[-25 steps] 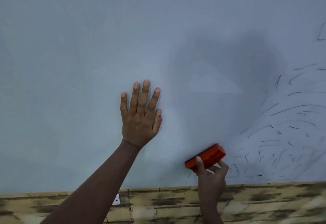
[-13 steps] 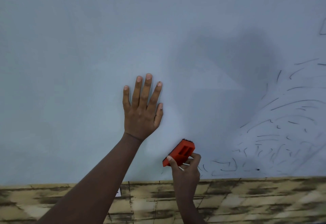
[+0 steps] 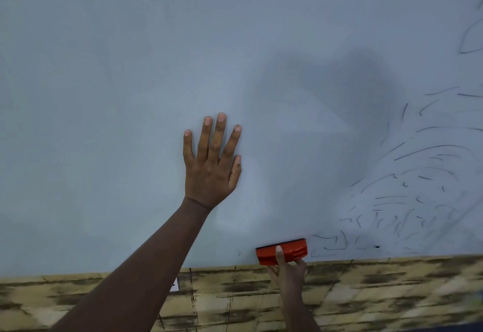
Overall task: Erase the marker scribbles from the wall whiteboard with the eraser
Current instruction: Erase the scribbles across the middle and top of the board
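While my left hand (image 3: 211, 172) lies flat, fingers straight, on the whiteboard (image 3: 130, 70), one eraser (image 3: 282, 251) sits at its bottom edge.
My right hand (image 3: 287, 273) grips it; marker scribbles (image 3: 407, 201) lie just right.

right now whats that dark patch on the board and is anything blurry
Head view: the dark patch is a soft shadow on the whiteboard, above the eraser; the patterned wall below looks smeared, the scribbles faint but readable.

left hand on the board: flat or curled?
Flat. The left hand lies spread on the whiteboard, fingers straight, holding nothing.
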`<state>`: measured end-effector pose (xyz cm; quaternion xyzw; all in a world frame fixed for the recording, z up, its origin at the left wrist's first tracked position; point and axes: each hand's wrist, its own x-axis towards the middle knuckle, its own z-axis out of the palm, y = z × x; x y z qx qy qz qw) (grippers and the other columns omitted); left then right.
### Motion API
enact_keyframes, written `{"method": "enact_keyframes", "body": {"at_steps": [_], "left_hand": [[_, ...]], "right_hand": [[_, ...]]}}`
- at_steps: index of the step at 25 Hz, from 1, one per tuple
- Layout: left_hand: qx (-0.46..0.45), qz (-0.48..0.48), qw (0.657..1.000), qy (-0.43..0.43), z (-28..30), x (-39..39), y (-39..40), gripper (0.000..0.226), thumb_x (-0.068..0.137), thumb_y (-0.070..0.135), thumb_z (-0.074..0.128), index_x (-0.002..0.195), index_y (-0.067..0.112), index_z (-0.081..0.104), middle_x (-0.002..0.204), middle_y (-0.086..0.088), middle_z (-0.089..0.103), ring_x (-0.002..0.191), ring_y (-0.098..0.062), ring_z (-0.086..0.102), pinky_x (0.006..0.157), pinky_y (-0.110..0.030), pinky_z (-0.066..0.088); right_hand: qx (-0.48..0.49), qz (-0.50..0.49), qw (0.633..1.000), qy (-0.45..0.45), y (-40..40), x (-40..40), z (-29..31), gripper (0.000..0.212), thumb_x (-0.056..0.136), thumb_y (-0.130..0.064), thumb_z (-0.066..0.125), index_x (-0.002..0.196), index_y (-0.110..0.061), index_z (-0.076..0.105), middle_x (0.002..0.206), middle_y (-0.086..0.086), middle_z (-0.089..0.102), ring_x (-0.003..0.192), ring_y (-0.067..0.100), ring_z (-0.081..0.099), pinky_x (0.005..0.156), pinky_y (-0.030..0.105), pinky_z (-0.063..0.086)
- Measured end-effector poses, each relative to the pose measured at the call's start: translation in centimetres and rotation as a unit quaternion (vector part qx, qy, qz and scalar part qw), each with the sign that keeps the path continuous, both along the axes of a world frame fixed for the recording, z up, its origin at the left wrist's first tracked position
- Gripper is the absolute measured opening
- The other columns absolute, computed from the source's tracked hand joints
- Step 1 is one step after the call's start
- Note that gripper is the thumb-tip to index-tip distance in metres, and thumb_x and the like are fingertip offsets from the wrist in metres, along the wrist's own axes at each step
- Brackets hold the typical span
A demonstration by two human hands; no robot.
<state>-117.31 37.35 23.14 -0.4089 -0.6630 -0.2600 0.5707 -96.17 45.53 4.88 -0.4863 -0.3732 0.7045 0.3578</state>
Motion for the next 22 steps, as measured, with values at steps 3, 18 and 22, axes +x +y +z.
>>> {"method": "enact_keyframes", "body": {"at_steps": [3, 18, 22], "left_hand": [[0.0, 0.002, 1.0, 0.001, -0.1, 0.0, 0.0, 0.07, 0.109, 0.038, 0.042, 0.171, 0.018, 0.017, 0.179, -0.012, 0.002, 0.166, -0.033, 0.007, 0.131, -0.061, 0.004], [-0.016, -0.005, 1.0, -0.002, -0.5, 0.1, 0.0, 0.074, 0.108, 0.038, 0.045, 0.171, 0.021, 0.012, 0.179, -0.01, -0.003, 0.166, -0.031, 0.004, 0.131, -0.059, 0.003], [-0.014, -0.004, 1.0, -0.001, -0.5, 0.1, -0.1, 0.073, 0.108, 0.038, 0.045, 0.171, 0.021, 0.014, 0.179, -0.01, -0.002, 0.166, -0.031, 0.005, 0.132, -0.059, 0.004]], "right_hand": [[-0.002, 0.006, 0.997, 0.071, -1.2, -1.2, 3.1, 0.061, 0.092, -0.016, 0.074, 0.141, -0.008, 0.039, 0.135, 0.028, 0.059, 0.112, 0.046, 0.067, 0.064, 0.031, 0.064], [-0.036, 0.013, 0.997, 0.06, -5.4, -4.7, -1.2, 0.067, 0.092, -0.013, 0.074, 0.147, -0.014, 0.035, 0.141, 0.026, 0.056, 0.122, 0.044, 0.062, 0.1, 0.056, 0.054], [-0.055, 0.014, 0.996, 0.061, -5.1, -4.6, -3.4, 0.069, 0.092, -0.01, 0.073, 0.151, -0.014, 0.037, 0.143, 0.022, 0.055, 0.125, 0.044, 0.061, 0.096, 0.052, 0.056]]}}
